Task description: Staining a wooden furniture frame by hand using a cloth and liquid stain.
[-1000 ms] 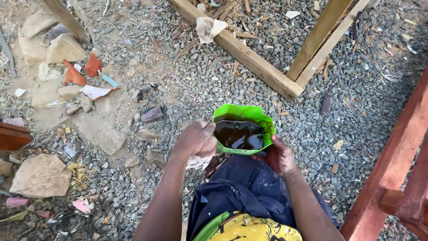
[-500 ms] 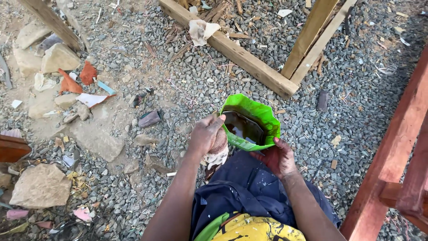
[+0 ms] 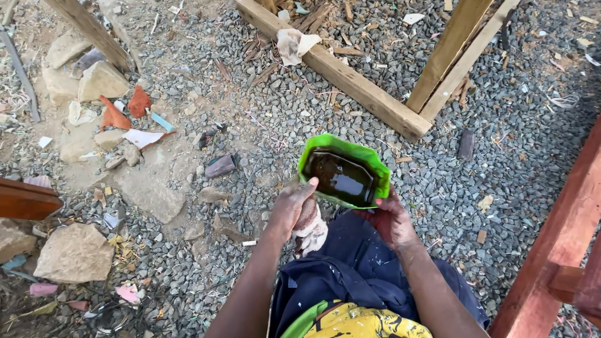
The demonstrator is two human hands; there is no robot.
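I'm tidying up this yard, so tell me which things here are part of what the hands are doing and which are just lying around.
In use:
- green container of dark liquid, steadied by the right hand
- stained rag, gripped in the left hand

Lying about:
- flat stones
- orange shards
- crumpled cloth on the timber frame
- gravel

A green container (image 3: 344,176) (dark liquid inside) sits tilted between both hands.

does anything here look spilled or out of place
No spill shows. The green container of dark liquid is tilted and held by both hands, left hand also gripping a stained rag. Paper and tile scraps litter the gravel.
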